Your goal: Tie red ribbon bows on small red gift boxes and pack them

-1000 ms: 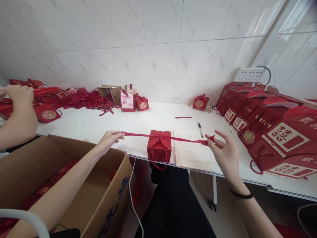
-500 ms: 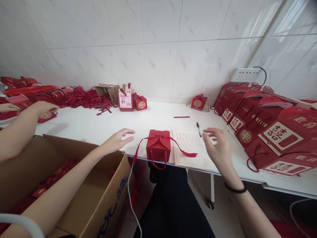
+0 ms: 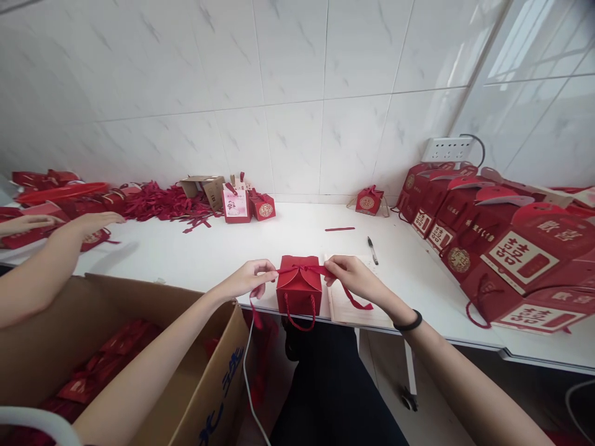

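You appear to be tying the narrow, dark-red fabric ribbon (image 3: 312,269) across the top of the small, red cardboard box (image 3: 297,286), which stands between your hands at the near edge of the smooth white table (image 3: 209,254). Your left hand (image 3: 247,280) and right hand (image 3: 352,276) each pinch the ribbon either side of its knotted middle, tails hanging free. Next probably calls for shaping even loops without dragging the box.
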The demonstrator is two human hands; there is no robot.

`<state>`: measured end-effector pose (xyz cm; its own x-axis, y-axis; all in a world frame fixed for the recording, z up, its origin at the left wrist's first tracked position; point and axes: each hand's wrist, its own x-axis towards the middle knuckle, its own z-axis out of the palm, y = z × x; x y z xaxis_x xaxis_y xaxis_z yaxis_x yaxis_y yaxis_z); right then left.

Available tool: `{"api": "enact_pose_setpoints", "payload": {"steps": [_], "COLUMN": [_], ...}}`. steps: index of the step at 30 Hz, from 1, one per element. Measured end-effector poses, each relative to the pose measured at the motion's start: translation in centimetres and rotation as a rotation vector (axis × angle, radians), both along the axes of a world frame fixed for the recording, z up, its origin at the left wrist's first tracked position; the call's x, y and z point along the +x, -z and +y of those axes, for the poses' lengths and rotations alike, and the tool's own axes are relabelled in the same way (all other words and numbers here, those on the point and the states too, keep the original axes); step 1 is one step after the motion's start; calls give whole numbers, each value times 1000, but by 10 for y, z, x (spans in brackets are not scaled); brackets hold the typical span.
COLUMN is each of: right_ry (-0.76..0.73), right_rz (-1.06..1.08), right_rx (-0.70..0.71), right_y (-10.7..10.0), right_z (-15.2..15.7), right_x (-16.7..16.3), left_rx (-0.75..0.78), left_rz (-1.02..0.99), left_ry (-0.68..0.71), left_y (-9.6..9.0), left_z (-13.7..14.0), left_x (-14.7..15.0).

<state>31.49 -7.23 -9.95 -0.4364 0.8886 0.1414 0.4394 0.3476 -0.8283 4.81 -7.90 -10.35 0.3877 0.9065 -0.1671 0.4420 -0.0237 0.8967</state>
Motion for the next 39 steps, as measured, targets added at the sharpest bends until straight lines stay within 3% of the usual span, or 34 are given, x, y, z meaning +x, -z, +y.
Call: {"api": "enact_pose_setpoints", "payload": {"steps": [6,10,17,32,39], "right_ry": [-6,-32,-228,-255,-328], "right_rz": [-47,-52,125,92,55], "right_rx": [-108,-90,-192,-299,-260], "right_y": [-2,3,10,28,22], "right_z": [3,9,14,17,21], "right_x": [0,3,15,27,27], "left_rx": [15,-1,-85,-100,-39], "left_rz": [-112,-99,-162,-71,47], "left_ry": [12,27,39,127,143], "left_y": [1,2,7,18,7], "left_z": [5,6,6,13,9], "left_x": [-7,-10,-14,-19,-14]}}
